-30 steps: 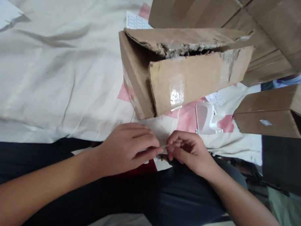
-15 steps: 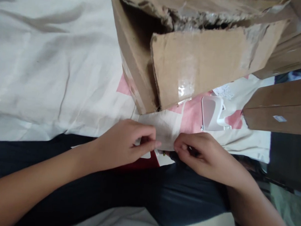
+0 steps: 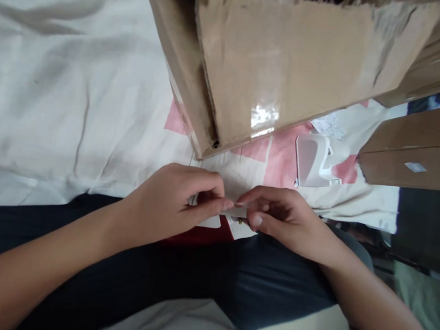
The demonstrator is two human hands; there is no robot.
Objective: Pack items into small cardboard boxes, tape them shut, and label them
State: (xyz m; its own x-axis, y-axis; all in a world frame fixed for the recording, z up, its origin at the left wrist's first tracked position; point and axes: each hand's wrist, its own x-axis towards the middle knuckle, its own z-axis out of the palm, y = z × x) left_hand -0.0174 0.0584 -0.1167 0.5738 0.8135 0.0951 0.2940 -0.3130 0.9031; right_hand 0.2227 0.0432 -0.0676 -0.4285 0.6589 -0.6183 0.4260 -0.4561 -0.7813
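My left hand [image 3: 175,204] and my right hand [image 3: 281,217] meet at the lower middle of the view, fingertips almost touching. Both are pinched on a small pale flat piece [image 3: 236,211] held between them; I cannot make out what it is. A small white card [image 3: 211,222] and a red patch [image 3: 206,234] show under my left hand, over my dark-clothed lap. Just beyond the hands stands a torn cardboard box [image 3: 281,66] with a shiny strip of tape on its near face.
A white and pink cloth [image 3: 81,107] covers the surface. A white plastic piece [image 3: 312,161] lies right of the box. A second long cardboard box [image 3: 404,152] sits at the right edge, more cardboard [image 3: 428,71] behind it.
The view has dropped and moved closer, so the torn box fills more of the top. My hands have stayed together, fingers shifting on the small pale piece.
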